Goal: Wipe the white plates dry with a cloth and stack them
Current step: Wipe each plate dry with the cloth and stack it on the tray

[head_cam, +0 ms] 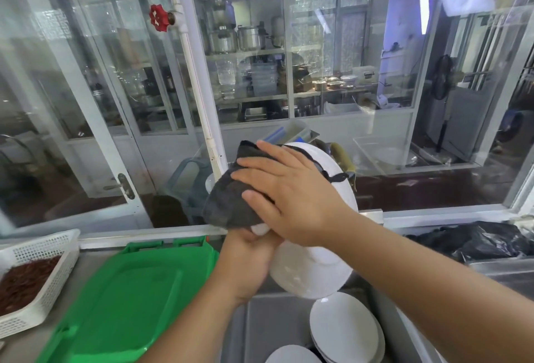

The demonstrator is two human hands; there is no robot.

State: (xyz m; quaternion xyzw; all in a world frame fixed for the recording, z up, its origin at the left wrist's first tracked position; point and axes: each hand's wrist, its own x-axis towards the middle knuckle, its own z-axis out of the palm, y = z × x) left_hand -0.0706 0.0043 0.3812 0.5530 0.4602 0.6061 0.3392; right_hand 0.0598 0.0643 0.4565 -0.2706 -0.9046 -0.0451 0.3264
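The right hand (291,192), fingers spread flat, presses the dark cloth (228,198) against a white plate (312,267) held tilted on edge over the sink (260,328). The left hand (245,264) curls round the plate's lower rim at 7 o'clock. If that grip slips on a wet rim under the wiping push, the plate could likely drop onto the plates in the sink (344,331) below at 5 o'clock and chip. The plate's face is turned to the person; its long axis runs 12 to 6. A green tray (121,299) lies on the tabletop at 9 o'clock.
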